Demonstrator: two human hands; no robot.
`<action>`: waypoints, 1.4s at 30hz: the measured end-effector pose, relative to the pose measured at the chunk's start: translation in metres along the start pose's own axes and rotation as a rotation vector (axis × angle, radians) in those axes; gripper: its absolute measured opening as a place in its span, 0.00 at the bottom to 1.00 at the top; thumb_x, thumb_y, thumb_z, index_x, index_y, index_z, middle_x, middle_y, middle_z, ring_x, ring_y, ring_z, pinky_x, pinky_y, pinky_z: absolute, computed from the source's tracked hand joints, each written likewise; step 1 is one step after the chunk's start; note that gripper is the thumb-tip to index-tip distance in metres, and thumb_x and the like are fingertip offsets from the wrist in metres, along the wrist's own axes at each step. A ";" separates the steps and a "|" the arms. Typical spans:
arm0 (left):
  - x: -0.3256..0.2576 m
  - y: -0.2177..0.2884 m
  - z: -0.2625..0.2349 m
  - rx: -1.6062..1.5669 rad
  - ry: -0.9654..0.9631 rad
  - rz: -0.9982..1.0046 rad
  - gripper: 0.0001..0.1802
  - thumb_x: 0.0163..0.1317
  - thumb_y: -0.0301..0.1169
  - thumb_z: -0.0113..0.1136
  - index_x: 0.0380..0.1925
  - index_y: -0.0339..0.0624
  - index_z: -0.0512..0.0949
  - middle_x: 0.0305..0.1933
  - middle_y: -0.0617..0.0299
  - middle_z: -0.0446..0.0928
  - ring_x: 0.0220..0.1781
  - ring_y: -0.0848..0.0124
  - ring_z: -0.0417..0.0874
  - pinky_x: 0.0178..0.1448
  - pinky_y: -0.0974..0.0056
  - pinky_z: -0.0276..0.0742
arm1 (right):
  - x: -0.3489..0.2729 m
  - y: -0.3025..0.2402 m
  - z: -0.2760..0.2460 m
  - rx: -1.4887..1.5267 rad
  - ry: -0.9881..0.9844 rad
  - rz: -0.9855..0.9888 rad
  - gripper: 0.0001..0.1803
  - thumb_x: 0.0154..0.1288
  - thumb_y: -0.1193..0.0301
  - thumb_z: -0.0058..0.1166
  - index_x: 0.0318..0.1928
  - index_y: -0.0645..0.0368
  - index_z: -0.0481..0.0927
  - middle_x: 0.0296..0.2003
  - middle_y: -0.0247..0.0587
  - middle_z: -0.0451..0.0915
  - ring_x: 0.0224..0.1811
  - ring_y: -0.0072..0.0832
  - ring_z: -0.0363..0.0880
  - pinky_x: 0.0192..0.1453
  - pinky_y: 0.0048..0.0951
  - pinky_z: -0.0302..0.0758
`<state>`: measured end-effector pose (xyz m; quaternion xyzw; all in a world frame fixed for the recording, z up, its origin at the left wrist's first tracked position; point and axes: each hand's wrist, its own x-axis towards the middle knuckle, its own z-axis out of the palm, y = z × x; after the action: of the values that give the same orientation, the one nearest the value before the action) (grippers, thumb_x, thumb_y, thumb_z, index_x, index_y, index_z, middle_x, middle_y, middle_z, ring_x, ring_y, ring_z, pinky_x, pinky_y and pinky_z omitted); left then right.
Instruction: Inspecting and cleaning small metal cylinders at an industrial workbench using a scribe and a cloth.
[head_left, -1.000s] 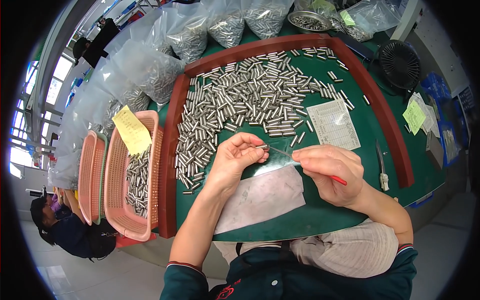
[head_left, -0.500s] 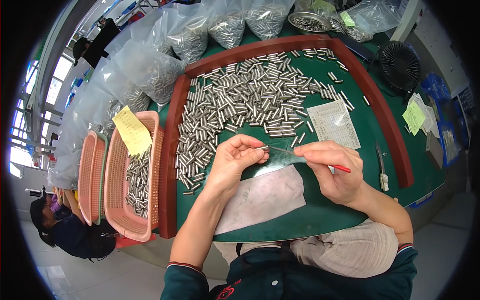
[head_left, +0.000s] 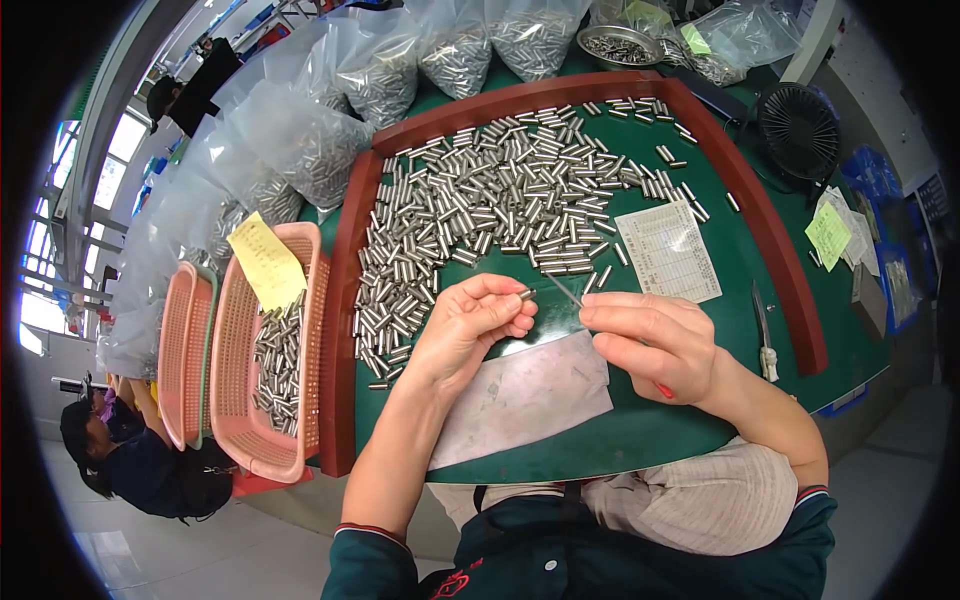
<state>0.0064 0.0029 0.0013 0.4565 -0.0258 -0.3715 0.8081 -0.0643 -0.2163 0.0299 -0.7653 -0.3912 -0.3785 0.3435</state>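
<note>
Between the thumb and fingers of my left hand (head_left: 478, 318) is a small shiny metal pin (head_left: 526, 295), mostly covered by the fingertips. My right hand (head_left: 655, 340) grips a thin tool with a slender metal shaft (head_left: 566, 291) and a red handle end (head_left: 665, 390) showing below the fingers. The shaft's tip points up and left, apart from the held pin. Beyond both hands a wide heap of similar metal pins (head_left: 510, 190) lies on the green tabletop (head_left: 690, 445). Under the hands rests a stained whitish cloth (head_left: 530, 400).
A dark red raised border (head_left: 342, 300) frames the heap. Pink baskets (head_left: 228, 400) stand at left, one holding pins and a yellow note. Bags of pins (head_left: 380, 80) line the back. A printed paper (head_left: 668, 250), scissors-like tool (head_left: 765, 340) and black fan (head_left: 797, 130) lie right.
The tool's shaft has drawn away from the pin in my left hand and tilted more upright. My right hand has turned, its red handle end dropping lower. My left hand stays nearly in place.
</note>
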 end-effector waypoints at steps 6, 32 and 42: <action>0.002 -0.003 0.002 0.077 0.059 0.052 0.07 0.58 0.20 0.58 0.37 0.36 0.74 0.35 0.55 0.79 0.36 0.72 0.81 0.44 0.70 0.79 | -0.002 -0.002 -0.002 0.166 0.089 0.161 0.11 0.56 0.85 0.53 0.39 0.62 0.72 0.35 0.52 0.80 0.35 0.43 0.83 0.35 0.33 0.81; -0.002 -0.006 0.020 0.316 0.148 0.242 0.07 0.56 0.18 0.59 0.35 0.32 0.76 0.33 0.56 0.80 0.34 0.72 0.82 0.42 0.72 0.79 | 0.000 -0.003 0.001 0.023 -0.035 -0.030 0.12 0.43 0.79 0.61 0.31 0.65 0.76 0.31 0.44 0.78 0.32 0.35 0.82 0.32 0.28 0.81; -0.001 -0.002 0.011 0.238 0.130 0.186 0.07 0.59 0.21 0.56 0.38 0.35 0.75 0.35 0.55 0.80 0.35 0.73 0.82 0.42 0.70 0.79 | 0.003 -0.009 -0.006 0.032 0.041 0.089 0.14 0.47 0.75 0.66 0.35 0.63 0.76 0.30 0.44 0.80 0.29 0.34 0.82 0.28 0.25 0.79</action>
<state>0.0001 -0.0047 0.0061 0.5677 -0.0593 -0.2591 0.7791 -0.0724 -0.2163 0.0373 -0.7683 -0.3556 -0.3724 0.3802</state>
